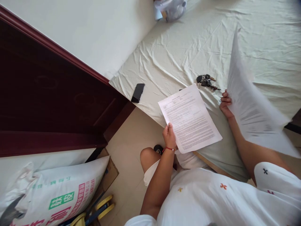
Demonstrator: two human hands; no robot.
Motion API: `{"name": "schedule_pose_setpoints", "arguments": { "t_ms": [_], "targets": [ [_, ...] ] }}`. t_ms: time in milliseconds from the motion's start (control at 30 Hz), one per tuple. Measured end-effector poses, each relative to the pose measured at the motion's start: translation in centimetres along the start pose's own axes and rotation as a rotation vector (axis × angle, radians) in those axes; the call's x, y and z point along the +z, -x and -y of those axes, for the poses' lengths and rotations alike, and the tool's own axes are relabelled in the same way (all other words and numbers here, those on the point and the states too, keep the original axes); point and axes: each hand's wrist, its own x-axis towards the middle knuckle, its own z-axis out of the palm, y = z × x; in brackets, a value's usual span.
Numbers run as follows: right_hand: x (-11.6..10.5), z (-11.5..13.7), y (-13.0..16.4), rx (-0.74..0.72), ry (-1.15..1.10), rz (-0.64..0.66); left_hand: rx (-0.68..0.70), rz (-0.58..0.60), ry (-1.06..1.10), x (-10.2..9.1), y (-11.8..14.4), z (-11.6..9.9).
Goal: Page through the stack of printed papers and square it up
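Note:
My left hand (169, 135) grips the lower left edge of a printed sheet of paper (190, 117), held flat over the edge of the bed (178, 47). A red cord circles that wrist. My right hand (225, 103) holds another printed sheet (251, 106) by its left edge; this sheet is raised, curved and blurred. A bunch of keys (207, 81) lies on the pale green bedsheet just beyond both papers. A black phone (138, 92) rests near the bed's corner, to the left of the papers.
A dark red wooden door or cabinet (47, 94) fills the left. A white printed sack (58, 191) lies at the lower left, with yellow-handled objects (103, 207) beside it. A clear plastic bag (170, 9) sits at the bed's far end. Beige floor tiles (127, 163) below.

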Motion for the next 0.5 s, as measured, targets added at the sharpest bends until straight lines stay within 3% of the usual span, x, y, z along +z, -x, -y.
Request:
{"name": "schedule_pose_setpoints", "arguments": {
  "t_ms": [133,233,333,500],
  "targets": [
    [1.6,1.4,0.5,0.239,-0.183,-0.216,-0.006,-0.014,-0.011,0.0,0.0,0.0],
    [3.0,2.6,1.0,0.279,-0.157,-0.285,-0.010,-0.022,-0.024,-0.1,-0.1,0.1],
    [3.3,2.9,1.3,0.307,-0.087,-0.283,-0.008,-0.028,-0.032,-0.2,-0.1,0.2],
    [1.8,1.5,1.1,0.299,0.017,-0.185,-0.003,-0.015,-0.028,-0.2,-0.2,0.3]
  ]
}}
